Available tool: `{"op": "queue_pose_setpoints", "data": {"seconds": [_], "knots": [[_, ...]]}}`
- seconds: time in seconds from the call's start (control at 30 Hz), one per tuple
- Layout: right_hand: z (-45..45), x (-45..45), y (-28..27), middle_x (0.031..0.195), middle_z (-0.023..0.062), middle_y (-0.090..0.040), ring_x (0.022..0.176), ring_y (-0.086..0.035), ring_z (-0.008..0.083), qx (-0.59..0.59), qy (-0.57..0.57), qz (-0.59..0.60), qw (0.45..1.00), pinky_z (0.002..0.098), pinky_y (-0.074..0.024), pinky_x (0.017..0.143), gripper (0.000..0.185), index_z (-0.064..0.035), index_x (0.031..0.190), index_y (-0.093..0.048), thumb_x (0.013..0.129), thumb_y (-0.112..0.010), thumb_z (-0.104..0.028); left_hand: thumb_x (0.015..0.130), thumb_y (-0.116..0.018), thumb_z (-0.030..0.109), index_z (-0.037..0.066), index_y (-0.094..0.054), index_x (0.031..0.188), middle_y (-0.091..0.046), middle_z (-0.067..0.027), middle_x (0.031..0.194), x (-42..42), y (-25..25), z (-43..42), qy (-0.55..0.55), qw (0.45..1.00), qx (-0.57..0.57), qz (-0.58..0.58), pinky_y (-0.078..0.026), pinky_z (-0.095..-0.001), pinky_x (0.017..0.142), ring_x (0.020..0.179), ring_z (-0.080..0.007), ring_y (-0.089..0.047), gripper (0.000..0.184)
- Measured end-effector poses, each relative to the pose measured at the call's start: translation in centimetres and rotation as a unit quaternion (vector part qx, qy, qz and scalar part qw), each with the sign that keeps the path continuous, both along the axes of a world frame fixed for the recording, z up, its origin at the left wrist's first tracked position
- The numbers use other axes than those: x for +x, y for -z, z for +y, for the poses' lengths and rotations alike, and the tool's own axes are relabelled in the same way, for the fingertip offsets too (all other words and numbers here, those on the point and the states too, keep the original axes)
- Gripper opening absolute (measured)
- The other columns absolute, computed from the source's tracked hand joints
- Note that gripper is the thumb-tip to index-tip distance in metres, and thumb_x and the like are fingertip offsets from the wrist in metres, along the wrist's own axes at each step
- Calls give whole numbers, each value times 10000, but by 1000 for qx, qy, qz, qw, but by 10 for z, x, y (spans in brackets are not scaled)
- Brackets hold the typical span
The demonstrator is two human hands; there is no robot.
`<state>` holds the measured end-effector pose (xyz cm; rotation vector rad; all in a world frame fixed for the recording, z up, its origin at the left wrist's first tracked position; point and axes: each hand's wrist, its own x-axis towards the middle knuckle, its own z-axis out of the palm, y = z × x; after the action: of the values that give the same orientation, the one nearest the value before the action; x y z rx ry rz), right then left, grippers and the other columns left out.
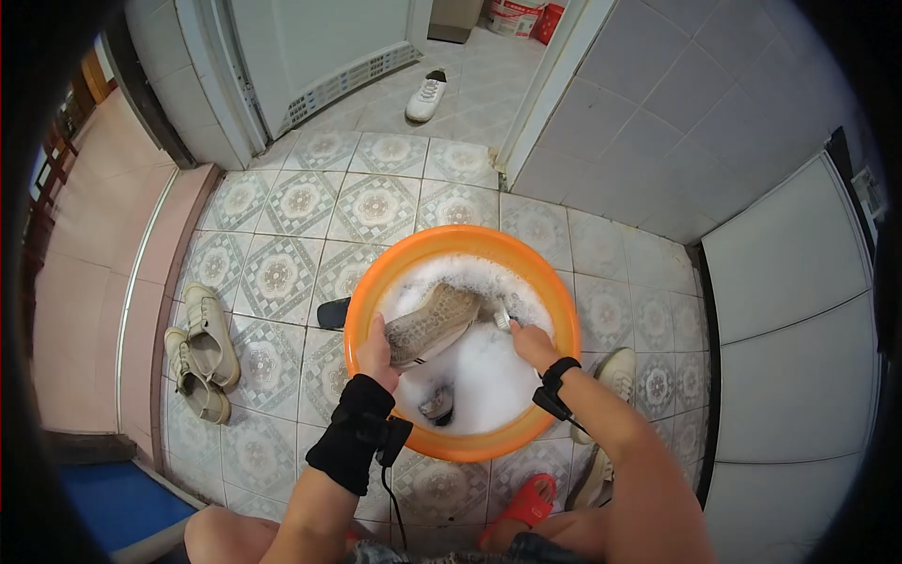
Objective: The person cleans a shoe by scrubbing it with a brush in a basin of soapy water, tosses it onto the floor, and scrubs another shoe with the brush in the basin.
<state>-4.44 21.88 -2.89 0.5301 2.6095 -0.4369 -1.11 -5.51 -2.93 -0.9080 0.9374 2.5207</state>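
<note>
An orange basin [463, 453] full of white suds [479, 376] stands on the tiled floor. Above the suds, a shoe [432, 324] is tilted with its worn, patterned sole turned up. My left hand [378, 357] grips one end of this shoe at the basin's left side. In my right hand [536, 348] is a small brush [504, 321], its pale bristles close to the shoe's far end; whether they touch it I cannot tell. Part of another shoe [437, 406] pokes out of the foam near the front, the rest hidden.
Left of the basin lies a pair of off-white shoes [202, 352]. More pale shoes [615, 376] sit to the right, partly behind my arm. A dark object [333, 314] touches the basin's left side. One white shoe [427, 97] lies beyond the doorway. A red slipper [528, 503] is below.
</note>
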Motion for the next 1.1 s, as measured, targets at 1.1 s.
{"op": "queue_pose_setpoints", "data": {"seconds": [1.1], "knots": [[-109,67,-103,707,234,-587,708,-582,396,-141,-235,92,957,478,-457,643,444,-11,839,-571,887,-396,-417,916,-261,495,69,-500,1104,-563,-140,1056,-6,-12,8,-89,996,-6,-9,-399,-494,885,984,-304,-537,523]]}}
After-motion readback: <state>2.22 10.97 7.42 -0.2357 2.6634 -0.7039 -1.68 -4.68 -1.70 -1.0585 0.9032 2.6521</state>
